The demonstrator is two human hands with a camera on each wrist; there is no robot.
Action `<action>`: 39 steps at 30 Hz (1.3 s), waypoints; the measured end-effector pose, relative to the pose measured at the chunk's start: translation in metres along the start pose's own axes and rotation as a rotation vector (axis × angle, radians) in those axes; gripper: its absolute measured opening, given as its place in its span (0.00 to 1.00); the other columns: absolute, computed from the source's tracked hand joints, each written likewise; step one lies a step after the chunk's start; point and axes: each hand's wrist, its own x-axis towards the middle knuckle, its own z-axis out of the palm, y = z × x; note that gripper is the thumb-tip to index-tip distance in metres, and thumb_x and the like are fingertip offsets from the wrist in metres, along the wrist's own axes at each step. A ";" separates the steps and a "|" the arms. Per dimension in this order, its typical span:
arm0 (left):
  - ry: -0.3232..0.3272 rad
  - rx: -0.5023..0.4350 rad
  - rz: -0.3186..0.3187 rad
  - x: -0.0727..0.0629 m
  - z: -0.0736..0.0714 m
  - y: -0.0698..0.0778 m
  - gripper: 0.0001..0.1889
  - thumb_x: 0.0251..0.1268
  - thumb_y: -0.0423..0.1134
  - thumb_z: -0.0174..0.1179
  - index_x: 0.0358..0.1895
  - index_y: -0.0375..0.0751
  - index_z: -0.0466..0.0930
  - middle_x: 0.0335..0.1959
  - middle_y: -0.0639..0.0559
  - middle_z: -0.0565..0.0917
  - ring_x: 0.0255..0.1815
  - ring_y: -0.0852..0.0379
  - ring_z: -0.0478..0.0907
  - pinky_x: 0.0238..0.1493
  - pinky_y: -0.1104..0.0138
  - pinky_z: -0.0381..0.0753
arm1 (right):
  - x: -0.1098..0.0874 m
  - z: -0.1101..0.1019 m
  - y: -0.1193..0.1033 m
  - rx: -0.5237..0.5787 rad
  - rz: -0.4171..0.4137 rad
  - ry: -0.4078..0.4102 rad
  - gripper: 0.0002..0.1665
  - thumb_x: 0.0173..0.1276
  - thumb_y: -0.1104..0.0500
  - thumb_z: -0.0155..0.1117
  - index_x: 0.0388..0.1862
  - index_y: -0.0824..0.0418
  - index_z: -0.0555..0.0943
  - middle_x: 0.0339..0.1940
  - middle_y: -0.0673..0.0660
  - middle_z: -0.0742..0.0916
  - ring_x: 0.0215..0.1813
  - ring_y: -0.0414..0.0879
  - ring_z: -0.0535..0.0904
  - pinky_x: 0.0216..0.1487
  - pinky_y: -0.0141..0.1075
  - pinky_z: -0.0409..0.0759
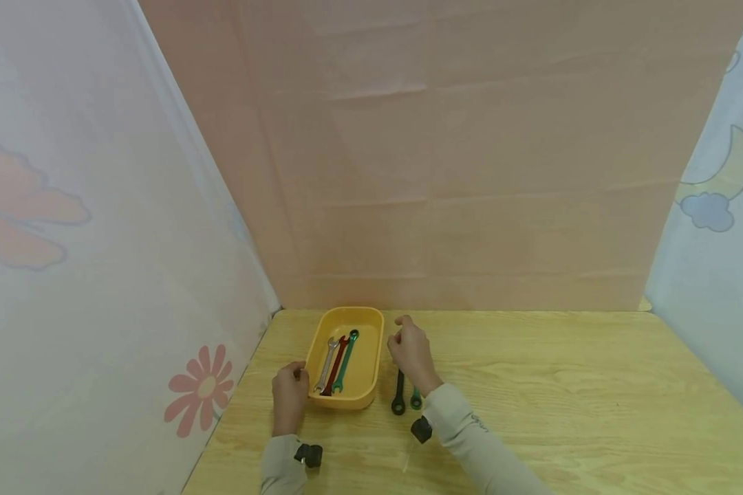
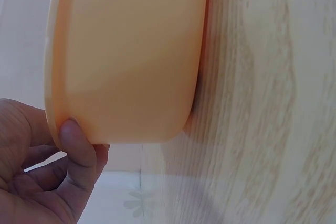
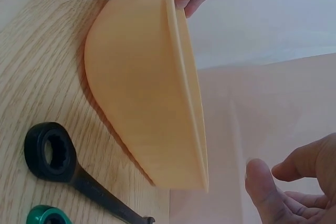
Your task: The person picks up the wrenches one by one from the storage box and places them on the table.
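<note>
A yellow plastic tub (image 1: 367,361) stands on the table. Inside lie three wrenches side by side: a silver one (image 1: 327,366), a red one (image 1: 336,369) and a green one (image 1: 347,361). My left hand (image 1: 289,399) pinches the tub's near left rim between thumb and fingers, plain in the left wrist view. Just right of the tub, my right hand (image 1: 413,354) hovers with loosely bent fingers; thumb and index finger are apart with nothing between them. Below it on the table lie a black ratchet wrench (image 3: 51,150) and another green wrench (image 3: 48,216), partly hidden by that hand in the head view.
The wooden table (image 1: 563,385) stretches away to the right. Behind it hangs a pinkish-tan cloth (image 1: 458,172). A pale curtain with a pink flower (image 1: 204,388) borders the left side, and another with a moon (image 1: 727,165) borders the right.
</note>
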 end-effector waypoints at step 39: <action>0.003 0.009 -0.025 0.001 0.000 0.000 0.11 0.66 0.22 0.56 0.48 0.20 0.82 0.35 0.34 0.86 0.24 0.54 0.80 0.19 0.69 0.77 | 0.004 0.018 -0.015 0.026 -0.045 -0.028 0.23 0.68 0.69 0.63 0.60 0.74 0.72 0.27 0.57 0.83 0.17 0.38 0.78 0.17 0.28 0.77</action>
